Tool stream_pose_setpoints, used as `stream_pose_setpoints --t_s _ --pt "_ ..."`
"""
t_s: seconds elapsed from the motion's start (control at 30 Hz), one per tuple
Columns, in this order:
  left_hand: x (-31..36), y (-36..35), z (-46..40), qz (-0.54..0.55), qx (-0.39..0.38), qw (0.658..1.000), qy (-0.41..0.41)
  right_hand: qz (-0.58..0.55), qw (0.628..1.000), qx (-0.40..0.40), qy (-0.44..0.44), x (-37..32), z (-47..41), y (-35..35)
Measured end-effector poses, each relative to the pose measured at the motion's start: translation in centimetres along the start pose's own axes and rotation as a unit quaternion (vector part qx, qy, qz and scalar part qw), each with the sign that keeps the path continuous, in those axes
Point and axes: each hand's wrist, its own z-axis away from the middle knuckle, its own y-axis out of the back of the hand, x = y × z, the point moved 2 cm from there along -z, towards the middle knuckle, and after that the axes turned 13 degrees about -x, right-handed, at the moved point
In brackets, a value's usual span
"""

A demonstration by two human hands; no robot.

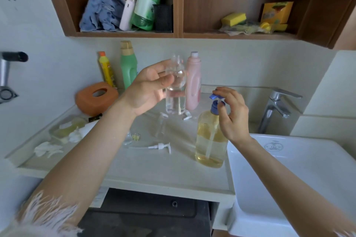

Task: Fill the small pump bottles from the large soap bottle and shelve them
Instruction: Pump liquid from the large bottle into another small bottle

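My left hand (149, 87) holds a small clear bottle (177, 75) in the air, pinched between thumb and fingers, above the counter. Behind it stands another clear bottle (175, 102). The large soap bottle (211, 140), filled with yellow liquid and topped by a blue pump (215, 102), stands upright near the counter's right edge. My right hand (232, 112) grips that blue pump head from the right. A third small clear bottle (160, 127) stands on the counter, and a loose white pump (160, 147) with its tube lies flat in front of it.
Yellow (106, 69), green (128, 65) and pink (193, 82) bottles stand along the back wall beside an orange holder (96, 97). A white sink (289, 169) with a tap (277, 107) lies to the right. Wooden shelves (173, 34) above hold cloths, bottles and sponges.
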Motion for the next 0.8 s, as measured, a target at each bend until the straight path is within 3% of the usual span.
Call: stream_pose_setpoints --t_s 0.17,0.33,0.5,0.63,0.8 --pt "0.4 -0.5 0.7 -0.042 -0.008 0.999 -0.012 0.014 1.0 -0.003 -0.001 -0.2 -0.1 -0.1" --pt "-1.3 -0.5 1.2 -0.044 0.043 0.998 -0.01 0.02 1.0 -0.005 -0.006 -0.3 -0.3 -0.1" --pt "-6.9 -0.4 1.7 -0.039 0.087 0.994 0.044 0.024 1.0 -0.003 -0.007 -0.4 -0.1 -0.2" --pt "-10.4 -1.3 1.4 -0.126 0.143 0.978 0.085 0.03 1.0 -0.007 0.001 -0.2 0.0 0.0" --pt "-11.9 -1.9 0.8 -0.153 0.126 0.973 0.117 0.023 0.999 -0.021 0.016 -0.1 0.0 0.2"
